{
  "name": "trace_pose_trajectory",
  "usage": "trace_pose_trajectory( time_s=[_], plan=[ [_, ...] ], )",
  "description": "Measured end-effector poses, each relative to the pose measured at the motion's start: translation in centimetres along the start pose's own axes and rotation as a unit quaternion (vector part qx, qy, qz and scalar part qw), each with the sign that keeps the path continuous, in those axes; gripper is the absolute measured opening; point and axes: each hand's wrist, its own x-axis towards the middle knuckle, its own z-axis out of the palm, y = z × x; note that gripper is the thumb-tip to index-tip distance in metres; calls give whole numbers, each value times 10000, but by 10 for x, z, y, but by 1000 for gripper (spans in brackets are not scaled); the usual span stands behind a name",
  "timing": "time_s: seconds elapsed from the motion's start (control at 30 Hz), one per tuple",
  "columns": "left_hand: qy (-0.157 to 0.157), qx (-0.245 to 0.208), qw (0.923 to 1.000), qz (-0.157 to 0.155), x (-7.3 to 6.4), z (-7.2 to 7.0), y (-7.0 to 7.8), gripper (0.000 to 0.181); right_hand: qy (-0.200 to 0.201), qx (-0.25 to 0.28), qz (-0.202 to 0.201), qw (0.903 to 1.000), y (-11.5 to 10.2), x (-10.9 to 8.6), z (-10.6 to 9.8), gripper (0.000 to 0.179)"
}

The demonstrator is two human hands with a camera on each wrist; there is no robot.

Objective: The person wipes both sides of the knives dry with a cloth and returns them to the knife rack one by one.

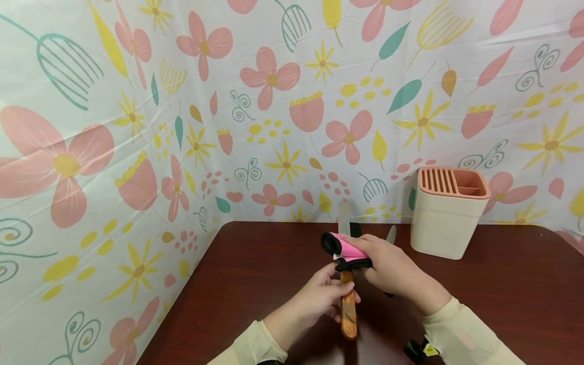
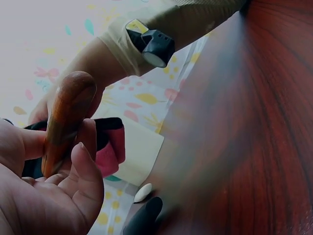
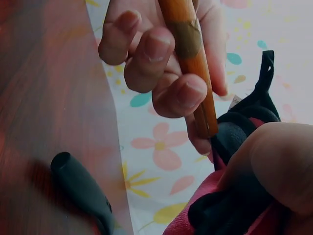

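In the head view my left hand (image 1: 315, 296) grips the brown wooden handle (image 1: 349, 314) of a knife, thumb on one side and fingertips on the other. Its pale blade (image 1: 344, 218) points away and shows beyond a pink cloth (image 1: 350, 248) with black edging. My right hand (image 1: 394, 266) holds that bunched cloth around the knife, just past the handle. A black loop (image 3: 266, 73) of the cloth sticks out in the right wrist view. The left wrist view shows the handle (image 2: 68, 122) between thumb and fingers. The cloth hides the middle of the knife.
A cream knife holder (image 1: 447, 218) with a pink slotted top stands at the back right. Near the right hand lies a black-handled utensil (image 3: 80, 186), partly hidden. Another black piece (image 1: 356, 229) shows beside the blade. Floral sheeting (image 1: 274, 126) hangs behind the dark wooden table (image 1: 255, 263).
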Motion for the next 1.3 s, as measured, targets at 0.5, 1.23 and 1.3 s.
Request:
trace_pose_trajectory(
  time_s=[0.5, 1.23, 1.3],
  plan=[
    [127, -2, 9998, 170, 4, -12, 1, 30, -175, 405, -476, 9979, -5, -3, -1, 68],
    [91, 30, 9997, 205, 2, -19, -1, 28, -481, 1213, -378, 9907, 1, -1, -11, 56],
    [82, 43, 9997, 209, 2, -20, 0, 31, -334, 1319, -447, 9897, 3, -1, -14, 58]
  ],
)
